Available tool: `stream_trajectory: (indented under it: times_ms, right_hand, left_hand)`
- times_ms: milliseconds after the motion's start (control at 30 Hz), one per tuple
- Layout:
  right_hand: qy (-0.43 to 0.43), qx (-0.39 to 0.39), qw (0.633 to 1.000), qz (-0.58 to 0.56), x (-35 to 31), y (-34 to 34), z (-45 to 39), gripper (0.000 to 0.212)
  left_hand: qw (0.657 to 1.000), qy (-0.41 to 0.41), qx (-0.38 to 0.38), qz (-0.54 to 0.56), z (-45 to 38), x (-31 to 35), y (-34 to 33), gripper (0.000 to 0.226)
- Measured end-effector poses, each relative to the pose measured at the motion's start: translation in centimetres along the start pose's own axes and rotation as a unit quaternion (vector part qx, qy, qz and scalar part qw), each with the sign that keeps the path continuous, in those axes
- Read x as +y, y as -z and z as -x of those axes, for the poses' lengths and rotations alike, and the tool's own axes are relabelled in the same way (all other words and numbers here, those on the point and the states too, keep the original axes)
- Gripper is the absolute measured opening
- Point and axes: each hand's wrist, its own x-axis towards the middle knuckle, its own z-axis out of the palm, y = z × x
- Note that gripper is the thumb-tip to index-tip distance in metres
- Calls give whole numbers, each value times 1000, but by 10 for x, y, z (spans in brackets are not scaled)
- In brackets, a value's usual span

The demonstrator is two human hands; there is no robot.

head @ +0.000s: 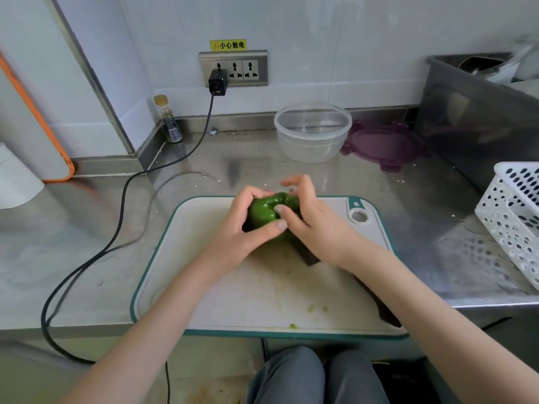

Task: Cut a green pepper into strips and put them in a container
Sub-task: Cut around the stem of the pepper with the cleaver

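Holding: both hands wrap one green pepper (272,212) over the far middle of the cutting board (210,287), which lies on the steel worktop (87,228).
Left hand (248,228): grip curled round the pepper's left side, thumb pressed across its near face.
Right hand (309,220): grip curled on the right side, thumb on top of the pepper close to the left thumb; the far fingers lift loosely above it.
Pepper: looks whole or barely opened; no strips on the board, only a few green scraps near the front edge.
Pepper's axis: cannot tell which end is the stem; the hands cover most of it.
Knife (385,310): a dark blade shows just under the right wrist, the handle running back toward the board's near right corner. It lies beside the right forearm, so the right hand is the nearer one for it.
Container (312,132): clear round tub, lid off, beyond the board and slightly right of the pepper, well apart from both hands.
Purple lid (385,144): flat on the worktop just right of the container.
Judgement: thumbs meeting on top suggest prying or splitting the pepper; cutting is not yet under way.
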Motion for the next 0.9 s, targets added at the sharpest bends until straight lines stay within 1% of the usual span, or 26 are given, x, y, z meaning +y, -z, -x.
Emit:
stream_trajectory:
  times_ms: [67, 100, 167, 233, 300, 500, 600, 667, 700, 733, 767, 833, 867, 900]
  right_hand:
    - [33, -11, 998, 46, 2, -4, 0, 32]
    - [51, -7, 996, 79, 4, -6, 1, 34]
    - [81, 3, 987, 141, 5, -9, 1, 43]
    - [107, 15, 979, 172, 4, -10, 0, 52]
    - [113, 19, 978, 174, 3, -10, -2, 55]
    - [83, 21, 983, 163, 3, -11, -2, 56]
    - [78, 12, 988, 130, 1, -9, -1, 46]
    - [57, -5, 995, 86, 0, -7, 0, 38]
    - [39, -7, 997, 63, -1, -6, 1, 38]
    - [17, 10, 999, 41, -3, -6, 3, 39]
    - [-7, 48, 999, 18, -5, -6, 5, 38]
    - [-26, 139, 990, -6, -9, -9, 8, 29]
    - [-26, 160, 987, -3, -10, -10, 9, 25]
    - [-25, 161, 987, -2, -10, -11, 10, 23]
  left_hand:
    - [1000, 15, 5, 25, -1, 2, -1, 39]
    - [999, 19, 4, 35, -1, 1, 0, 34]
    - [999, 24, 5, 48, -2, 0, 0, 33]
    - [998, 24, 7, 59, -1, -1, 2, 37]
    - [997, 27, 2, 67, -1, -1, 3, 40]
    - [995, 49, -4, 89, -3, -3, 8, 39]
    - [994, 48, -3, 97, -4, -4, 8, 37]
    - [995, 42, 8, 95, -4, -4, 6, 39]
    - [995, 36, 17, 88, -5, -4, 4, 40]
    - [996, 31, 25, 78, -5, -4, 3, 41]
    - [997, 28, 36, 68, -4, -4, 1, 41]
    - [996, 26, 66, 56, -4, -3, -2, 35]
    - [995, 24, 85, 49, -4, -3, -3, 30]
    - [993, 23, 104, 41, -5, -2, -3, 26]
